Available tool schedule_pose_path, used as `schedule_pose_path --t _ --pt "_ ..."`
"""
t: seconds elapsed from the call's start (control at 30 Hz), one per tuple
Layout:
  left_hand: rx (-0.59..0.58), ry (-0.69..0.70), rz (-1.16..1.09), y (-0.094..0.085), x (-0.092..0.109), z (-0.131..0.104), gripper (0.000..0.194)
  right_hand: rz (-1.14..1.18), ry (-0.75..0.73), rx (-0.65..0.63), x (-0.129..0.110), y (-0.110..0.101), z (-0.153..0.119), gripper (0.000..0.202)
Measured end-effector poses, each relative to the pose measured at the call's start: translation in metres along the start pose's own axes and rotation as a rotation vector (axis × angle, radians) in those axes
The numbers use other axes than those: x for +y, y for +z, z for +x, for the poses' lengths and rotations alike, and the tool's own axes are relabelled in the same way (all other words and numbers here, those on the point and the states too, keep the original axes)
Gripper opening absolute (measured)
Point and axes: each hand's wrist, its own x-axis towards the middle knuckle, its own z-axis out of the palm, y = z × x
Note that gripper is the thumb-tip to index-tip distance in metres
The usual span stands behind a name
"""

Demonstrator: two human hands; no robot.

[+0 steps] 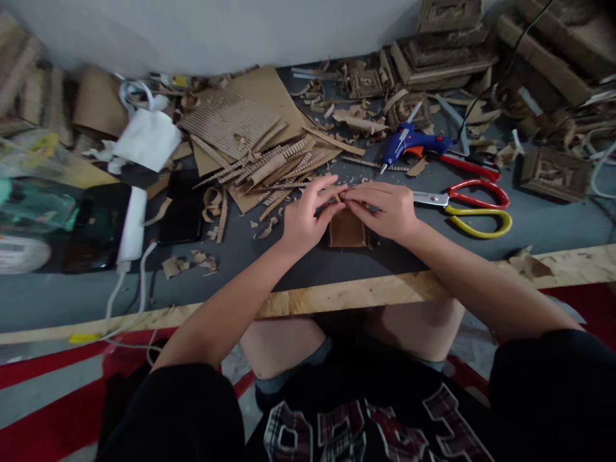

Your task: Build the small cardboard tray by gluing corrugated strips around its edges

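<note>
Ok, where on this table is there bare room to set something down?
Bare table: between the small cardboard piece and wooden edge; right of the scissors, nearer than the square cardboard block. Crowded: beyond the left hand, cardboard strips; beyond the right hand, the glue gun.

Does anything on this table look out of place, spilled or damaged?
Yes: torn cardboard scraps lie scattered across the table, around the small cardboard piece, so it looks untidy. The blue glue gun seems carelessly placed, lying among loose scraps without a visible stand.
</note>
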Motion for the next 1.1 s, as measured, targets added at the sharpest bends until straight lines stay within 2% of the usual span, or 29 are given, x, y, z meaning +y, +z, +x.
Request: schedule_pose_path --t 0.17,0.23,0.4,0.47,0.57,0.7,0.8,0.93,1.0,1.1 --pt "0.116 0.12 0.077 -0.001 -0.004 0.004 0.006 0.115 0.014 0.09 -0.009 0.0 0.003 0.016" --pt "0.139 0.165 0.099 -0.002 -0.003 0.005 0.007 0.128 0.011 0.102 -0.011 -0.001 0.004 0.014" --pt "0.164 0.103 0.021 -0.001 -0.004 0.004 0.015 0.147 0.014 0.068 -0.013 -0.003 0.002 0.013" --pt "0.199 0.158 0.136 -0.002 -0.005 0.004 0.015 0.176 -0.008 0.055 -0.014 -0.004 0.002 0.015" --pt "0.277 0.237 0.337 -0.004 -0.007 0.005 0.026 0.185 -0.002 0.053 -0.016 -0.006 0.002 0.018" --pt "0.279 0.271 0.358 -0.007 -0.005 0.005 0.016 0.173 0.01 0.062 -0.016 -0.003 0.001 0.014" --pt "0.276 0.346 0.37 -0.009 -0.003 0.006 0.01 0.186 0.022 0.051 -0.013 0.0 0.0 0.01" --pt "0.268 0.438 0.479 -0.01 0.001 0.009 0.017 0.167 0.009 0.041 -0.01 0.002 -0.001 0.007" --pt "0.253 0.418 0.508 -0.008 0.003 0.009 0.018 0.129 -0.008 0.03 -0.008 0.002 -0.002 0.007" --pt "0.227 0.284 0.485 -0.004 0.005 0.006 0.01 0.096 0.016 0.01 -0.006 0.002 -0.002 0.008"
